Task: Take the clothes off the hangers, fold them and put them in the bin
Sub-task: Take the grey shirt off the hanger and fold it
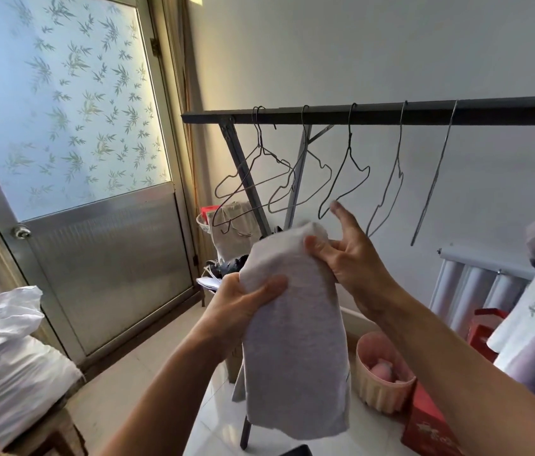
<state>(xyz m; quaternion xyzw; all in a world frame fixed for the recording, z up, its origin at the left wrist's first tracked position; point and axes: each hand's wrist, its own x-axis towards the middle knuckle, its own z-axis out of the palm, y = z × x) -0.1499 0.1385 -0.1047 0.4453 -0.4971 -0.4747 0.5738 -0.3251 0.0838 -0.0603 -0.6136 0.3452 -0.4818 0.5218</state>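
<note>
The grey garment (pixel 295 340) is off its hanger and hangs half-folded, dead centre. The left hand (pixel 243 304) grips its edge at nine o'clock, fingers curled round the cloth. The right hand (pixel 355 258) pinches the top at one o'clock. Bare wire hangers (pixel 345 172) dangle at twelve. Next, I'd say: another fold, then down into the pink bin (pixel 371 390) at four o'clock.
</note>
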